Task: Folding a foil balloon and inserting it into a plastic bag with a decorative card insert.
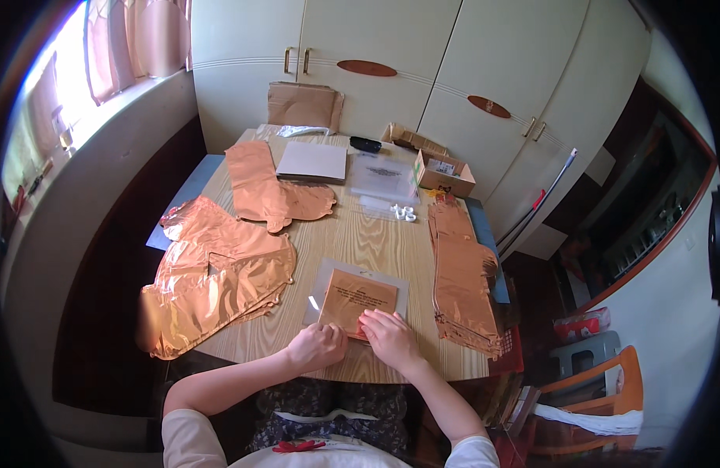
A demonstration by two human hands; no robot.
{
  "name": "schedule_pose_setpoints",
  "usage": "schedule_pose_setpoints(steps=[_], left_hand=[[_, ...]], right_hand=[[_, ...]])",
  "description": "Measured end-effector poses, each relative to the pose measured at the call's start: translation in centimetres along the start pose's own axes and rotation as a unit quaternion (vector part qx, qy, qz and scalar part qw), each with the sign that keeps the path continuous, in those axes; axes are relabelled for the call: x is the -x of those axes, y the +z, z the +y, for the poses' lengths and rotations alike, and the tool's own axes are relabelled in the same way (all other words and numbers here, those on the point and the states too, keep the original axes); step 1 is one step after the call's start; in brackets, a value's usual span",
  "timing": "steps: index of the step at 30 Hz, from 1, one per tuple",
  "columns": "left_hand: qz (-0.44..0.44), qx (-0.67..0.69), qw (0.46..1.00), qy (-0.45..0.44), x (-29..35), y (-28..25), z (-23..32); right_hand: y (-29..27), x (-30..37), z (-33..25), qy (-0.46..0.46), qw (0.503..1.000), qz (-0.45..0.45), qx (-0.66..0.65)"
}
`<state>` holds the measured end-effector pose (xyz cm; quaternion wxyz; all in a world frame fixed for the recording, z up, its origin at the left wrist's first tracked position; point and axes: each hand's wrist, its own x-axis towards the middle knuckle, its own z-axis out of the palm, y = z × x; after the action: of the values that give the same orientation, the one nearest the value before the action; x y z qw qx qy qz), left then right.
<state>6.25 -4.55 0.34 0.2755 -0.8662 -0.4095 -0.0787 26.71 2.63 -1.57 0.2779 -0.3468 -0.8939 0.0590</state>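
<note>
In front of me, near the table's front edge, lies a clear plastic bag with a hang hole at its far end. A folded copper-coloured foil balloon shows inside it, dark printing visible on top. My left hand is closed at the near left corner of the bag, its fingertips partly hidden. Stretched fingers of my right hand rest on the near right part of the bag, over the folded foil.
Flat foil balloons lie at the left; a stack of them lies at the right. Toward the back are a white box, clear bags, small white rolls, a black object and an open carton.
</note>
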Motion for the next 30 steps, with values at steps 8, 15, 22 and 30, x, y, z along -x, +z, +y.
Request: schedule_pose_setpoints(steps=[8, 15, 22, 30], left_hand=[[0.032, 0.029, 0.999, -0.014, 1.0, -3.1, 0.9], [0.025, 0.072, 0.997, -0.026, 2.0, -5.6, 2.7], [0.028, 0.127, 0.989, -0.065, 2.8, -4.2, 3.0], [-0.008, 0.178, 0.968, -0.178, 5.1, -1.2, -2.7]], right_hand=[[0.0, -0.7, 0.7, 0.033, 0.999, -0.015, 0.008], [-0.5, -0.9, 0.7, 0.037, 0.996, -0.072, 0.042], [-0.7, -0.3, -1.7, -0.077, 0.989, -0.124, 0.024], [0.7, 0.5, -0.9, -0.068, 0.989, -0.125, -0.03]])
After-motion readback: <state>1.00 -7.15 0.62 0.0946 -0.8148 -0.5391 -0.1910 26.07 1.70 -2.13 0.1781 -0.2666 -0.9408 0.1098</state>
